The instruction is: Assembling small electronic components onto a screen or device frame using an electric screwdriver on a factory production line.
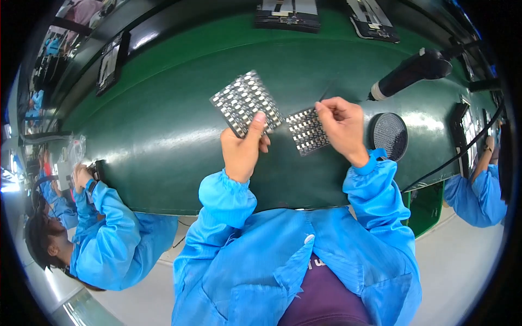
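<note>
My left hand (pixel 243 148) holds up a square sheet of small silver parts on a dark grid (pixel 244 102), thumb pressed on its lower corner. My right hand (pixel 341 126) is closed around thin tweezers (pixel 326 91) whose tip points up and away. It also touches a smaller, similar sheet of silver parts (pixel 306 130) that sits just left of its fingers, above the green conveyor belt (pixel 163 136). Both sleeves are bright blue.
A black electric screwdriver (pixel 410 73) hangs at the right. A round black perforated dish (pixel 389 136) lies by my right wrist. Dark trays with boards (pixel 288 13) ride at the belt's far side. Co-workers in blue sit at the left (pixel 103 228) and right (pixel 476 190).
</note>
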Tool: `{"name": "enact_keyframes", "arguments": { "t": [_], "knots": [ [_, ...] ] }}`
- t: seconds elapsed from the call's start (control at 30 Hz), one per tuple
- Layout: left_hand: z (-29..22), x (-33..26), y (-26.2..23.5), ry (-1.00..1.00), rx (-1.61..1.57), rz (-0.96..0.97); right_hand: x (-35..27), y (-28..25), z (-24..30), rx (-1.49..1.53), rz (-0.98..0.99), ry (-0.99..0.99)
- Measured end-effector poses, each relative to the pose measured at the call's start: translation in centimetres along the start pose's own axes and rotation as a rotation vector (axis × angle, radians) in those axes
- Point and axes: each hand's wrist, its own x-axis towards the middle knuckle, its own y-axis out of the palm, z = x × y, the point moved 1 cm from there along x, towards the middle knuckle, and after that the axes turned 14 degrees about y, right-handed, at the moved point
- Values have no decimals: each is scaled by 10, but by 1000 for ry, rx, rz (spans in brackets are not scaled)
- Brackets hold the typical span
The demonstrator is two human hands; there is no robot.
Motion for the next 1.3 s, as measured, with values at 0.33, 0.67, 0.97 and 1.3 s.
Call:
{"name": "enact_keyframes", "arguments": {
  "t": [0.33, 0.67, 0.97, 1.3],
  "knots": [
    [17, -17, -46, -391, -196, 202, -9, -7, 10, 81, 134, 119],
    [13, -18, -43, 42, -139, 146, -16, 40, 8, 39, 719, 435],
    [12, -19, -45, 52, 22, 92, -17, 31, 39, 244, 634, 322],
    [39, -26, -37, 114, -94, 177, -31, -14, 81, 153, 201, -135]
  ]
}}
